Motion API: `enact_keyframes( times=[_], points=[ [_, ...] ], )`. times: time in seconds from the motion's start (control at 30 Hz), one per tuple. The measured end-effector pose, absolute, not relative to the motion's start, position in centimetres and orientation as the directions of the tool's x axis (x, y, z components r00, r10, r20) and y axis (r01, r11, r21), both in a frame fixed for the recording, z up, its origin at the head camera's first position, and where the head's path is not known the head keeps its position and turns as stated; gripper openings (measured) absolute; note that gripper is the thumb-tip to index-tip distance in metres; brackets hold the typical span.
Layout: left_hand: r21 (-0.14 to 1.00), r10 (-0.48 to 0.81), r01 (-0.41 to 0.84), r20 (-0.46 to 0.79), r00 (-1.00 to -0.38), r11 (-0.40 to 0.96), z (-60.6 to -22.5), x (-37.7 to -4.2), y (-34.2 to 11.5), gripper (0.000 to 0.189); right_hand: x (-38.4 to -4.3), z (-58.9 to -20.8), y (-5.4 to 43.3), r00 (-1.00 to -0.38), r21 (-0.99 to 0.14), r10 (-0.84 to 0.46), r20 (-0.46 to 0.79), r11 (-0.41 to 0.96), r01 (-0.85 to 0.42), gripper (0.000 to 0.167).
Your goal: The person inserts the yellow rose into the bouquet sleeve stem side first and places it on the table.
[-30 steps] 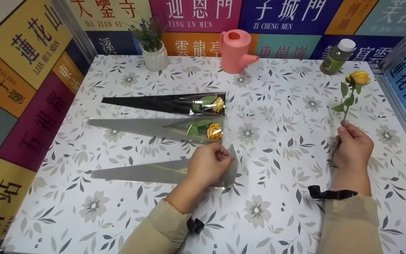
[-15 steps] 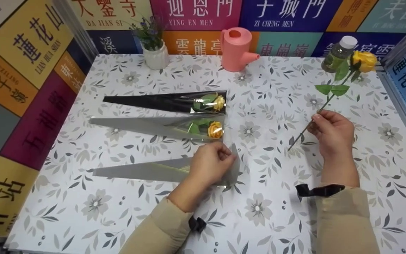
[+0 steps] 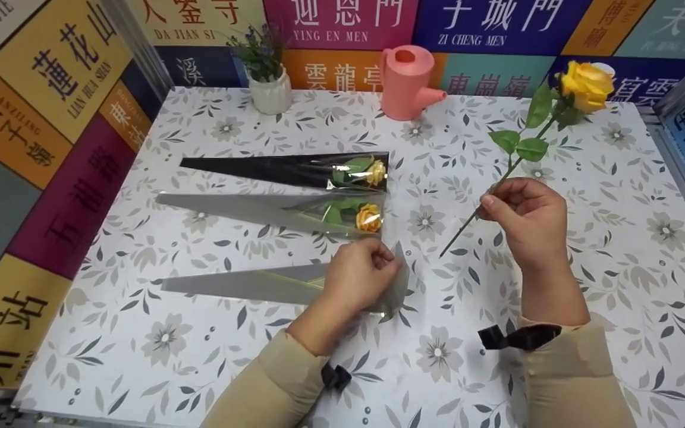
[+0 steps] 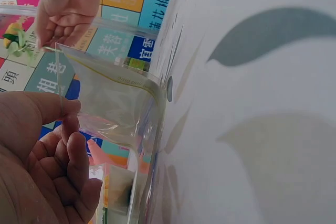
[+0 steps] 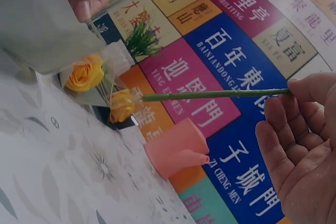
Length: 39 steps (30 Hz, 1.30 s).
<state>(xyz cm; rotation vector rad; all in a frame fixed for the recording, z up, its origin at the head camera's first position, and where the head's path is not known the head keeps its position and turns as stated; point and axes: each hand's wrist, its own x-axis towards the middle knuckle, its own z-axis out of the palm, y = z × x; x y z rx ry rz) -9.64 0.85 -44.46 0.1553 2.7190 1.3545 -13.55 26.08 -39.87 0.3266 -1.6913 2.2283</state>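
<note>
Head view shows my right hand (image 3: 527,217) pinching a yellow rose (image 3: 585,86) mid-stem, bloom up and away, bare stem end slanting down-left toward the clear, glossy, cone-shaped sleeve (image 3: 247,285). My left hand (image 3: 360,276) pinches that sleeve's wide mouth, lifted just off the floral surface (image 3: 497,148), tapered tip pointing left.

3 sleeves (image 3: 247,284), 3 roses (image 3: 585,86)

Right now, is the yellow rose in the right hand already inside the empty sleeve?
No, the right hand holds the yellow rose in the air, apart from the empty sleeve under the left hand.
</note>
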Motion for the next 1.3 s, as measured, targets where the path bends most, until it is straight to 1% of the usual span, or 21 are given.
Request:
enact_keyframes(
  times=[0.17, 0.37, 0.53, 0.93, 1.03, 1.2, 1.3],
  points=[
    [0.797, 0.135, 0.06, -0.028, -0.99, 0.601, -44.5, -9.7, 0.9, 0.014, -12.7, -39.3, 24.6, -0.906, -0.878, 0.078, 0.416, -0.223, -0.423, 0.008],
    [0.791, 0.129, 0.091, 0.016, -0.992, 0.605, -44.6, -9.7, 0.8, 0.014, -12.1, -39.5, 22.6, -0.895, -0.878, -0.007, 0.446, -0.201, -0.435, 0.01],
    [0.796, 0.114, 0.087, 0.023, -0.993, 0.599, -44.5, -9.6, 0.9, 0.014, -12.0, -40.1, 21.5, -0.907, -0.901, -0.035, 0.42, -0.132, -0.412, 0.013],
    [0.829, 0.05, 0.093, 0.078, -0.996, 0.551, -44.4, -9.6, 1.0, 0.011, -11.8, -41.6, 20.2, -0.919, -0.925, -0.101, 0.38, -0.042, -0.378, 0.012],
    [0.839, 0.031, 0.098, 0.096, -0.995, 0.535, -44.3, -9.6, 1.0, 0.009, -11.4, -42.0, 19.7, -0.92, -0.924, -0.091, 0.382, -0.062, -0.377, 0.016],
    [0.855, 0.005, 0.094, 0.106, -0.994, 0.51, -44.2, -9.6, 1.0, 0.009, -10.6, -43.3, 18.9, -0.899, -0.9, -0.062, 0.433, -0.08, -0.428, 0.037],
    [0.859, -0.003, 0.09, 0.105, -0.994, 0.504, -44.2, -9.6, 0.9, 0.009, -10.2, -44.0, 18.6, -0.887, -0.886, -0.035, 0.46, -0.089, -0.455, 0.04]
  ],
)
